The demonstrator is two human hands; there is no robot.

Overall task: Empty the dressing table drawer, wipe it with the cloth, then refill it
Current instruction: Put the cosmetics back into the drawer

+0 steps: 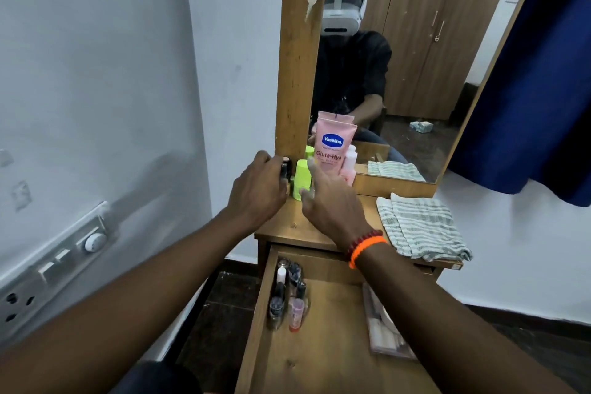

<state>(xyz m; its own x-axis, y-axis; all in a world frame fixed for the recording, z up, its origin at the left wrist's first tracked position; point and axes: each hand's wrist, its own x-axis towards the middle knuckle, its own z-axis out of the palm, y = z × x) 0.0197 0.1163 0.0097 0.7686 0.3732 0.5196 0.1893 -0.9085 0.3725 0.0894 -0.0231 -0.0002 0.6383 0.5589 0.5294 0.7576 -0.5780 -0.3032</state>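
the open drawer (319, 345) is seen nearest the camera, pulled out from under the dressing table top (287, 233). along its left wall a cluster of small nail polish bottles (289, 294) is left lying, and a flat clear packet (383, 329) is seen against its right side, partly hidden by the right forearm.

both arms are stretched over the drawer to the back of the table top. a small dark bottle (284, 168) with a pale cap is gripped by the left hand (259, 189), fingers curled round it, right at the foot of the wooden mirror post (299, 57). the right hand (332, 205) is held open with fingers straight, its fingertips at a lime green container (302, 177); whether it is actually touched cannot be told. an orange band and dark red beads (364, 248) are worn on the right wrist.

just behind the green container a pink vaseline tube (334, 145) is stood upright against the mirror (415, 57), with a pale pink bottle (349, 166) beside it. the striped cloth (422, 227) is laid folded on the right part of the table top, well apart from both hands.
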